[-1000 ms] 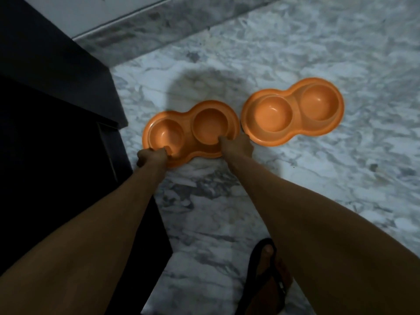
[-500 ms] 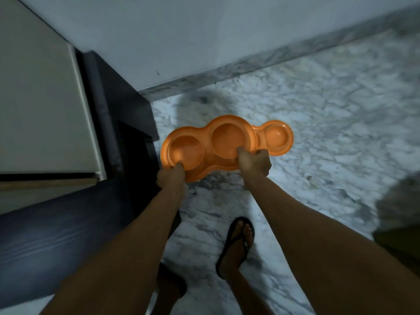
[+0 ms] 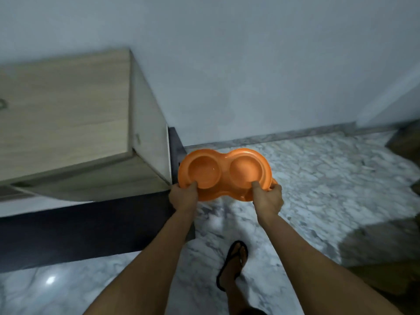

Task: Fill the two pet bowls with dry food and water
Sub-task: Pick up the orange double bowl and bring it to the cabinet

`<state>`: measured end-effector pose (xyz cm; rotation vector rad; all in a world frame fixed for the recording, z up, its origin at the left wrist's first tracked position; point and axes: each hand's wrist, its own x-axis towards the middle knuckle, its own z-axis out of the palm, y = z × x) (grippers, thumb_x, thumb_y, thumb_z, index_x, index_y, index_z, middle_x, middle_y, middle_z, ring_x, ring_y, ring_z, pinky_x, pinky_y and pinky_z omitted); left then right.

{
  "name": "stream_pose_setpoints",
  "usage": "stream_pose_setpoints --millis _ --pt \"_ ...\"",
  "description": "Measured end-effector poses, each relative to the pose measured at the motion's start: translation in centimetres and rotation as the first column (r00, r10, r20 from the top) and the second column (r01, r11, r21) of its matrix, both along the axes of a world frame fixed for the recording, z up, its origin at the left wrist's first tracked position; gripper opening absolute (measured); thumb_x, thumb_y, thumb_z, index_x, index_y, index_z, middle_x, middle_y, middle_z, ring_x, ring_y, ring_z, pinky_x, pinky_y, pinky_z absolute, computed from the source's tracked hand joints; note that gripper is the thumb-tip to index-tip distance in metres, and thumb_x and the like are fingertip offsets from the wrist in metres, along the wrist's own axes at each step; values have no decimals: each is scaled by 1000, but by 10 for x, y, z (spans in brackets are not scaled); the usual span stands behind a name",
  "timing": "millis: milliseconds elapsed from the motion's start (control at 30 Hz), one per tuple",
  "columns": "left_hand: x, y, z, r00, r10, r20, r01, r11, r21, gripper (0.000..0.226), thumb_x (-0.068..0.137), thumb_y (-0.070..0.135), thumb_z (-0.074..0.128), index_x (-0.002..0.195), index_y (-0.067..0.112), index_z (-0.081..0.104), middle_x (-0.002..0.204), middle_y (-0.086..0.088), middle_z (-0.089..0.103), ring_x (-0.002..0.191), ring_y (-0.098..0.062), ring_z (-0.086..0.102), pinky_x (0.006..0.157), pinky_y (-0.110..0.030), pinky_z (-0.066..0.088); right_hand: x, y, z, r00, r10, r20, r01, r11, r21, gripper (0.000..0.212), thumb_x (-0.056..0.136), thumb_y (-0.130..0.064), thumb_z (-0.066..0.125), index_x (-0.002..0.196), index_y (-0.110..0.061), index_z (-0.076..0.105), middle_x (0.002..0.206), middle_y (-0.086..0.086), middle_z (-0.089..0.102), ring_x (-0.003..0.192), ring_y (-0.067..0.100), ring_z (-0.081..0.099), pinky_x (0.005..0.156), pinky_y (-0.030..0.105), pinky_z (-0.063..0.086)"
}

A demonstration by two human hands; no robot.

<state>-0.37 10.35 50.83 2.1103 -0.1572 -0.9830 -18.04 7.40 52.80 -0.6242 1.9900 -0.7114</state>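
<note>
An orange twin pet bowl dish point(image 3: 225, 161) with two round empty wells is held level above the marble floor. My left hand point(image 3: 183, 197) grips its near left rim, thumb on top. My right hand point(image 3: 268, 198) grips the near right rim, thumb at the edge of the right well. A sliver of a second orange dish point(image 3: 274, 181) shows under the first at my right hand; the rest of it is hidden. No food or water is in view.
A light wooden cabinet point(image 3: 68, 114) on a dark base point(image 3: 91, 228) stands at the left, its corner next to the dish. A grey wall point(image 3: 250, 76) lies ahead. My foot in a black sandal point(image 3: 234, 262) is on the marble floor point(image 3: 329, 189). Dark shapes point(image 3: 386, 251) sit at the right.
Both hands have lifted the dish off the floor and brought it up. The second dish, beside it before, now sits under it. The view has risen toward the wall and cabinet.
</note>
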Motion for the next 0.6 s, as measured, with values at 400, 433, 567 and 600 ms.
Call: stream_pose_setpoints --millis 400,433,567,600 --pt "165 210 127 971 232 53 -218 955 -200 45 78 34 75 110 3 65 113 -14 64 97 -29 64 86 -41 54 173 174 130 977 210 24 -204 966 -160 43 73 -43 66 101 -20 44 101 10 62 92 36 65 87 52 54" --pt "185 224 134 965 255 59 -240 951 -196 48 78 37 75 112 5 64 115 -15 63 100 -31 64 88 -43 54 193 186 138 971 236 37 -227 961 -160 42 73 -43 66 100 -19 45 100 9 62 92 36 65 88 53 53" --pt "264 267 159 937 342 65 -321 920 -224 44 82 34 74 112 4 63 113 -14 63 94 -28 64 76 -36 50 273 220 164 945 320 69 -302 933 -197 46 77 -39 68 109 -11 52 103 10 59 102 37 60 92 47 49" --pt "283 276 164 928 365 69 -342 911 -229 44 82 34 74 112 4 63 114 -15 63 93 -28 64 74 -35 49 292 224 168 935 346 78 -325 923 -207 45 78 -38 68 110 -9 52 104 12 59 100 35 59 90 44 48"
